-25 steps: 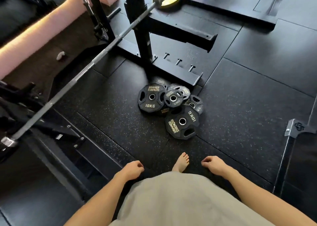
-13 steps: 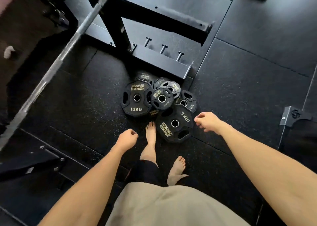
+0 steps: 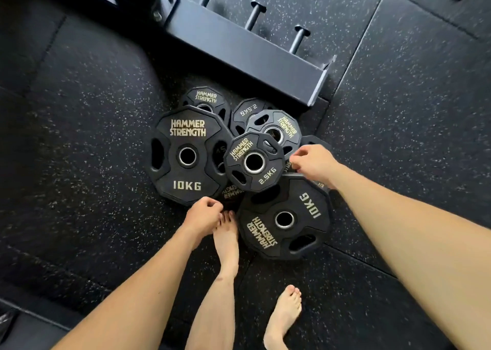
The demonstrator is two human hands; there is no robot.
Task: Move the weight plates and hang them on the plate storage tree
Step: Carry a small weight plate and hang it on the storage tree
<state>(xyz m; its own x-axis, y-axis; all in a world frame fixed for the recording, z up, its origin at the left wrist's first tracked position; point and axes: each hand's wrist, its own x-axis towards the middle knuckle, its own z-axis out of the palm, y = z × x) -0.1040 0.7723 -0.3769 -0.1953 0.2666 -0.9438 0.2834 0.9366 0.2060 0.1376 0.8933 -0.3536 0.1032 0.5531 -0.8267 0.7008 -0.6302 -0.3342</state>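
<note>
Plates (image 3: 187, 155) heaped flat on speckled black rubber floor (image 3: 79, 137), beside rack beam (image 3: 247, 54) with pegs. Left hand (image 3: 203, 213) and right hand (image 3: 313, 162) over heap, fingers loosely curled, holding nothing.

You see even, fairly bright daylight on your arms, dim shadow toward the upper left, sharp focus at centre, and wide-angle bending at the edges.
</note>
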